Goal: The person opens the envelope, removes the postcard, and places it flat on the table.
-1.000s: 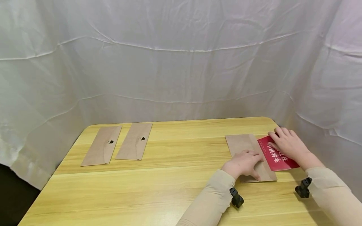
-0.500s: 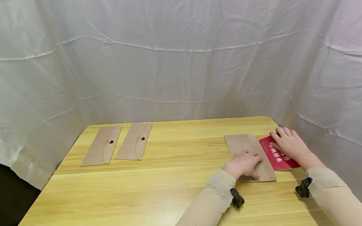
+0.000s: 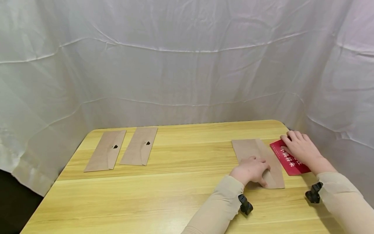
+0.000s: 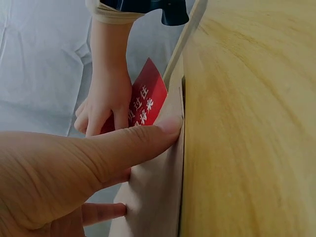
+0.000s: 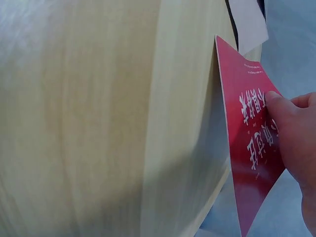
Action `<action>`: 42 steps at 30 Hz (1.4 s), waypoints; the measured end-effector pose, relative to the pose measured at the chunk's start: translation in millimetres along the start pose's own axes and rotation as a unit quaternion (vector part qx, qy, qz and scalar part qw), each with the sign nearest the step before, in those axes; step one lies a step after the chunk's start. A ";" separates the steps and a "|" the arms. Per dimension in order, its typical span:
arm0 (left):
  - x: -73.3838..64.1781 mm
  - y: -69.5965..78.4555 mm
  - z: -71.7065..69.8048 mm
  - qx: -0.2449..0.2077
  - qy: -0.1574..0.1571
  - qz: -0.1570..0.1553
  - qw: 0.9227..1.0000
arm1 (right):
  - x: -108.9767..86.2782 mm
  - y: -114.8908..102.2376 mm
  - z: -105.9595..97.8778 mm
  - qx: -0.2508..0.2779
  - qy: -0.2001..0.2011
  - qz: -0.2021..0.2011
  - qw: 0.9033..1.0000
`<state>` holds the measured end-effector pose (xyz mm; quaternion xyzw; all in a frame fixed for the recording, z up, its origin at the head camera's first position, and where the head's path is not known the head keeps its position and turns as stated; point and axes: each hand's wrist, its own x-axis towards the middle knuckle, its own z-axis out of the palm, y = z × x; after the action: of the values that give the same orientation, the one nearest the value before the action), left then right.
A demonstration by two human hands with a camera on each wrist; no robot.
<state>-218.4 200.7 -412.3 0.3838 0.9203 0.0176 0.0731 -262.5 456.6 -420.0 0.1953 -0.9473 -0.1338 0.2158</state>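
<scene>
In the head view, a red card (image 3: 289,160) with white characters is at the right of the table, just right of an open-flapped brown paper envelope (image 3: 273,162). My right hand (image 3: 302,148) pinches the card, with the thumb on its printed face in the right wrist view; the other fingertips are largely hidden. The card bends slightly and its near edge stands off the tabletop. My left hand (image 3: 251,170) lies over the envelope with its fingers spread. In the left wrist view, the left thumb (image 4: 169,125) presses near the envelope's edge.
Two closed brown envelopes, a left one (image 3: 105,151) and a right one (image 3: 138,146), each with a small black mark, lie at the table's back left. The light wooden table (image 3: 131,201) has a pale curtain (image 3: 187,74) around its back and sides.
The right hand has drawn the red card slightly rightward, widening the gap between it and the envelope. The left hand has barely shifted, and the envelope has slid a touch left.
</scene>
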 end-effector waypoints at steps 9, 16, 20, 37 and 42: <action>-0.1 -1.5 2.6 0.014 0.001 0.012 1.000 | -1.4 0.8 3.6 -0.001 -0.019 0.021 1.000; -0.9 -3.6 2.2 0.020 0.001 0.018 1.000 | -2.9 -0.1 4.2 0.002 -0.044 0.046 0.998; 0.7 -5.0 2.8 0.022 -0.008 0.024 0.999 | -4.8 -0.6 5.9 0.001 -0.059 0.059 0.997; 0.0 -5.9 3.3 -0.013 -0.020 0.010 1.000 | -10.2 -3.4 13.8 0.032 -0.118 0.098 0.988; -0.9 -5.4 4.8 -0.014 -0.015 0.005 1.000 | -10.0 -2.3 14.3 0.045 -0.128 0.104 0.985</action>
<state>-221.0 196.1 -417.4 0.3878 0.9168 0.0250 0.0921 -260.1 461.3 -436.8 0.0865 -0.9873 -0.0922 0.0962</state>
